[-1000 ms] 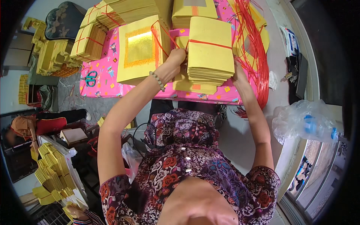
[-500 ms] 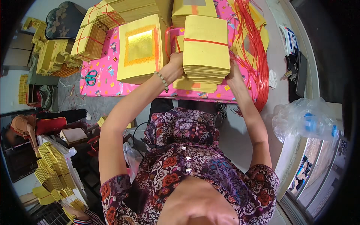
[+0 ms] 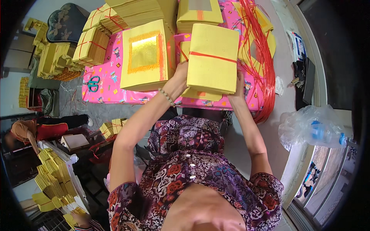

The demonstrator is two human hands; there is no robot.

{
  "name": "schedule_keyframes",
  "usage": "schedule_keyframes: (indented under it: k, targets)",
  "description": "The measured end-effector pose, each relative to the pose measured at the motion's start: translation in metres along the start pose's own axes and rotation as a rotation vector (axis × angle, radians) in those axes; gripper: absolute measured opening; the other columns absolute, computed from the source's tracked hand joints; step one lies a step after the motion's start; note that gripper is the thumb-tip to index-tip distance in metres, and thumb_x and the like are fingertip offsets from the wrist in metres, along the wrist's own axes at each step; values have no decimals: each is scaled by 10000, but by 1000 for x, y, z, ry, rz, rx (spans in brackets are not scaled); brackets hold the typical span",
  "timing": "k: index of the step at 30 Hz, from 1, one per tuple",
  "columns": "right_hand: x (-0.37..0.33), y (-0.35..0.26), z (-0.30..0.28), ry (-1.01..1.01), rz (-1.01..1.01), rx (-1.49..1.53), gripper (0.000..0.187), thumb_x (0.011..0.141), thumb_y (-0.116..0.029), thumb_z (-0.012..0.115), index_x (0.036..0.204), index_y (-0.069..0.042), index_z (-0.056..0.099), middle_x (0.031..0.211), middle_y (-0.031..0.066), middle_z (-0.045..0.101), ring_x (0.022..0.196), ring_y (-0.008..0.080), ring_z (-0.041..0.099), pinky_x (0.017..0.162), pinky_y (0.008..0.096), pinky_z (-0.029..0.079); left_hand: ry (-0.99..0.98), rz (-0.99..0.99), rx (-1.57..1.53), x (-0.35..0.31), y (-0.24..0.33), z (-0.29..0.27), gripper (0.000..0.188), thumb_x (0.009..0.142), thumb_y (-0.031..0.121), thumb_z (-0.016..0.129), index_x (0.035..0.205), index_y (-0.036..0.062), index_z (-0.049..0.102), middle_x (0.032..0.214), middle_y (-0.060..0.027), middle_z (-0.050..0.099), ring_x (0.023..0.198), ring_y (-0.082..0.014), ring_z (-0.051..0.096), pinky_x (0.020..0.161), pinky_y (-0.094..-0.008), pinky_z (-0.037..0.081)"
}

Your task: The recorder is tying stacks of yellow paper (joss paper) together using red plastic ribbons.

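Observation:
Between my two hands is a thick bundle of yellow paper sheets (image 3: 214, 73), with a red string tied across its upper part. My left hand (image 3: 180, 79), below a beaded bracelet, grips the bundle's left side, its fingertips hidden behind the paper. From the right side my right hand (image 3: 236, 91) holds it, its fingers also partly hidden. Under the bundle, more yellow sheets (image 3: 204, 95) lie on the pink patterned table cover (image 3: 102, 86). Left of my left hand stands a stack of yellow paper (image 3: 127, 79) with a gold foil square and an orange border on top.
Teal-handled scissors (image 3: 93, 83) lie at the table's left. Tied bundles (image 3: 91, 46) and a tall stack (image 3: 144, 15) stand behind. Loose red strings (image 3: 266, 88) hang over the right edge, near a clear plastic bag (image 3: 312, 127). Another person (image 3: 27, 129) is at the far left.
The bundle has come slightly nearer to me and tilted, so its layered near edges no longer show. Both my hands have moved toward me with it.

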State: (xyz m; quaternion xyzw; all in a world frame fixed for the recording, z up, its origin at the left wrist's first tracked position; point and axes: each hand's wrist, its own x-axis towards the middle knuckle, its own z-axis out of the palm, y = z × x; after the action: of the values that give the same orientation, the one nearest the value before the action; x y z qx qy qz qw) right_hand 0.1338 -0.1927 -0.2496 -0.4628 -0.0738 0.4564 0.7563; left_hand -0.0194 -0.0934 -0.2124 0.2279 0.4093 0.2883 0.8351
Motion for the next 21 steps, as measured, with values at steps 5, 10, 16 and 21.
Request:
schedule_keyframes:
  k: [5, 10, 16, 21]
  targets:
    - [-19, -7, 11, 28, -120, -141, 263, 1005, -297, 497, 994, -42, 563, 840, 18, 622, 704, 72, 575, 588, 231, 471, -96, 49, -52, -6, -6, -17, 301, 976, 189, 486, 1153, -41, 567, 999, -141, 668, 808, -219, 690, 667, -322, 594]
    - [-29, -29, 16, -60, -134, -197, 267, 1008, -302, 492, 1040, -44, 552, 911, 20, 611, 793, 75, 561, 678, 243, 471, -27, 56, -42, -28, -2, -6, 309, 996, 211, 448, 1178, -15, 552, 1030, -127, 663, 839, -206, 687, 684, -313, 592]
    - [-11, -45, 27, -79, -221, -52, 236, 1011, -269, 490, 1004, -42, 557, 880, 1, 594, 774, 58, 533, 683, 225, 440, -236, 205, -13, -20, 17, -1, 278, 989, 178, 479, 1195, 6, 555, 1030, -95, 663, 847, -197, 681, 702, -317, 588]
    - [1, -58, 39, -148, -350, -205, 220, 1003, -281, 507, 1000, -65, 550, 810, -35, 571, 677, 27, 473, 598, 188, 371, -424, 248, -118, -40, 46, 20, 286, 992, 172, 482, 1215, 6, 549, 1026, -77, 664, 882, -190, 673, 730, -321, 582]
